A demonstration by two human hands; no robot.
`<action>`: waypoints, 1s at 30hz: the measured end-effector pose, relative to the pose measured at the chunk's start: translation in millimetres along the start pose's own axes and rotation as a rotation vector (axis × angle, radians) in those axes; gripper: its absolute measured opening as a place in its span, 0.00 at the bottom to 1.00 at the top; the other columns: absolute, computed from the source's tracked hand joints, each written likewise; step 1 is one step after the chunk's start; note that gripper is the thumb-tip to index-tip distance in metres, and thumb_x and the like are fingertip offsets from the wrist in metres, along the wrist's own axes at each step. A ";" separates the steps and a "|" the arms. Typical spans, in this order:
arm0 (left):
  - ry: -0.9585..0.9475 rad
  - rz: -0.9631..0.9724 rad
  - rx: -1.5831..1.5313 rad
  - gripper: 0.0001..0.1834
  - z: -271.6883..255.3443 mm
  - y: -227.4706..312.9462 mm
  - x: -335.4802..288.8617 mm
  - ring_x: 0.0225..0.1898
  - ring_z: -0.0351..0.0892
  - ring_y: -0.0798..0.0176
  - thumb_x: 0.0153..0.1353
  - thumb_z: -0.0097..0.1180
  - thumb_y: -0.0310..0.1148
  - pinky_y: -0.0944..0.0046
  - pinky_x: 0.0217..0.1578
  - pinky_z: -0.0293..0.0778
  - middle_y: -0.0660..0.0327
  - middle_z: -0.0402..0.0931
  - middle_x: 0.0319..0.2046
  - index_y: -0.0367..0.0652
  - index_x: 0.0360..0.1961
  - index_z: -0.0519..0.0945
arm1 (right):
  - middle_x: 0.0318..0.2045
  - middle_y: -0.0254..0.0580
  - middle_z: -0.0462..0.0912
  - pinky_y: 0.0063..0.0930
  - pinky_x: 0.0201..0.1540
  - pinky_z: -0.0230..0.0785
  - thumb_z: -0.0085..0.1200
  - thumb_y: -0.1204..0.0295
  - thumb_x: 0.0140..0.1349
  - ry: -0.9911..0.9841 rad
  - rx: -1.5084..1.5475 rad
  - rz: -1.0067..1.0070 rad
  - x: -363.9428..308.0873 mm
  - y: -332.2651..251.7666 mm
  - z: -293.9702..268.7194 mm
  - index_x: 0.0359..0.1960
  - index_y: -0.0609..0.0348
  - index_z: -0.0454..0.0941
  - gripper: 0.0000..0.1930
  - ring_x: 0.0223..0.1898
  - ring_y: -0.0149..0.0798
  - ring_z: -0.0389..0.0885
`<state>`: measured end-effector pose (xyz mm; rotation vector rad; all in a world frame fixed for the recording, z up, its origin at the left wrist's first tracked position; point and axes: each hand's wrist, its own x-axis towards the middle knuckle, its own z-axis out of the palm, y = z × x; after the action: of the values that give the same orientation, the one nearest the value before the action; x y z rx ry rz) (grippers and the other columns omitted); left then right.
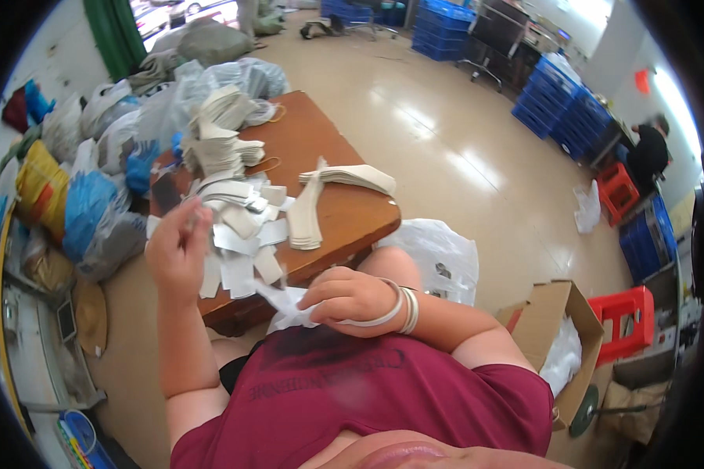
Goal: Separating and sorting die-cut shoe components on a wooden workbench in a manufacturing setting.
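My right hand is closed in front of my chest, its fingers curled on thin white pieces that stick out to the left. Two pale bands circle that wrist. My left hand is raised at the table's left side, thumb and fingers drawn together; whatever they may pinch is too small to make out. Beyond it, loose flat white pieces lie heaped on the brown wooden table. Curved cream pieces stand in tall stacks at the back left. A fanned curved stack lies nearer, touching another stack.
Stuffed plastic bags crowd the floor left of the table. A white bag rests by my right knee. To my right are a cardboard box and a red stool. Another person sits far right near blue crates.
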<state>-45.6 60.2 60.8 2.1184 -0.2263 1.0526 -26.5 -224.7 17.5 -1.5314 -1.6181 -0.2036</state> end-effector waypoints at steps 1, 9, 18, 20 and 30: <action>-0.069 0.067 0.005 0.19 1.2 16.9 -8.5 0.19 0.73 0.73 0.59 0.65 0.23 0.73 0.23 0.71 0.64 0.82 0.27 0.39 0.52 0.80 | 0.44 0.44 0.81 0.42 0.47 0.71 0.60 0.79 0.54 0.011 -0.016 0.016 2.8 -4.1 0.7 0.38 0.57 0.76 0.09 0.43 0.50 0.78; -0.509 -0.287 -0.240 0.13 24.2 64.4 -75.1 0.28 0.85 0.65 0.59 0.64 0.27 0.67 0.32 0.78 0.55 0.84 0.28 0.38 0.46 0.83 | 0.37 0.42 0.80 0.38 0.43 0.73 0.61 0.81 0.54 0.178 0.017 -0.014 8.5 -12.7 8.9 0.37 0.58 0.78 0.10 0.39 0.47 0.80; -0.314 0.029 -0.075 0.09 46.8 55.6 -86.0 0.32 0.85 0.56 0.59 0.62 0.23 0.64 0.32 0.79 0.54 0.84 0.33 0.39 0.41 0.84 | 0.36 0.43 0.79 0.36 0.40 0.73 0.61 0.85 0.48 0.155 -0.108 0.196 3.0 -12.2 2.6 0.37 0.60 0.78 0.14 0.37 0.46 0.80; -0.314 0.039 -0.113 0.09 49.9 53.9 -85.2 0.32 0.85 0.56 0.58 0.61 0.22 0.64 0.32 0.79 0.53 0.84 0.33 0.38 0.42 0.83 | 0.35 0.43 0.78 0.36 0.39 0.73 0.61 0.85 0.45 0.113 -0.186 0.163 5.5 -13.9 1.4 0.37 0.59 0.78 0.15 0.36 0.45 0.79; -0.327 -0.113 -0.282 0.08 51.0 59.9 -89.6 0.30 0.83 0.55 0.57 0.62 0.21 0.63 0.30 0.77 0.53 0.82 0.31 0.38 0.38 0.83 | 0.30 0.38 0.78 0.31 0.31 0.69 0.63 0.87 0.42 0.247 -0.243 0.214 -0.6 -1.4 15.6 0.35 0.59 0.78 0.16 0.29 0.40 0.76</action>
<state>-99.4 -31.7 7.1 2.0078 -0.3837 0.5674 -35.0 -215.4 8.3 -1.7740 -1.2609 -0.4653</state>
